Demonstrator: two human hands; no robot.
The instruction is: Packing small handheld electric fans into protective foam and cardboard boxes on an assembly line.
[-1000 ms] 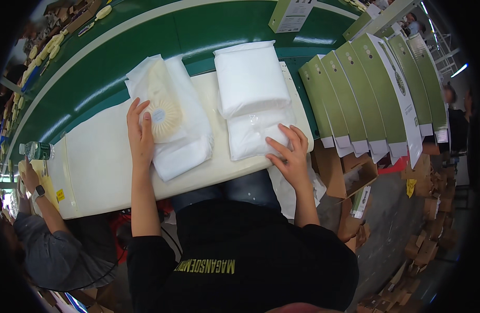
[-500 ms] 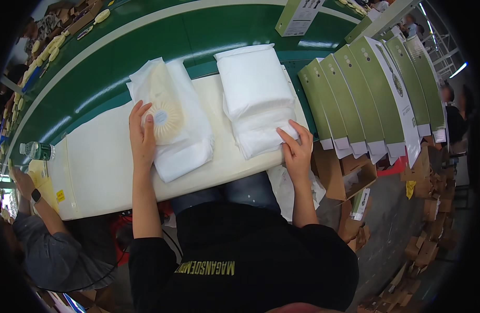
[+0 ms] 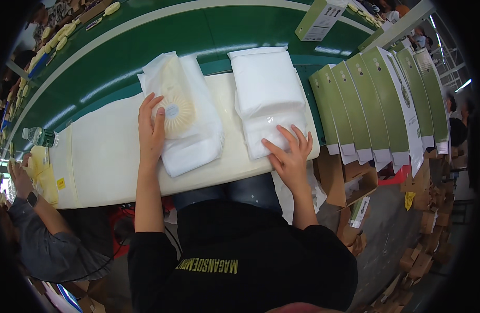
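Note:
A cream handheld fan (image 3: 181, 116) with a ribbed round head shows through a translucent white bag (image 3: 201, 99) on the pale table board. My left hand (image 3: 152, 125) rests at the bag's left edge, its fingers apart and the thumb beside the fan's round label. To the right lies a stack of white bags (image 3: 266, 78), its near end folded over. Over that folded end my right hand (image 3: 291, 151) spreads its fingers, the tips touching the white film. Neither hand grips anything.
Green-and-white boxes (image 3: 349, 104) stand in a row at right; another box (image 3: 321, 21) sits beyond the green conveyor (image 3: 198, 31). A bottle (image 3: 40, 136) lies at left, near a co-worker's hand (image 3: 22, 180). An open carton (image 3: 344, 180) is below the table's right end.
My right hand has slid left and nearer on the stack, its fingers spreading wider. My left hand stays at the fan's bag. The whole view has shifted slightly.

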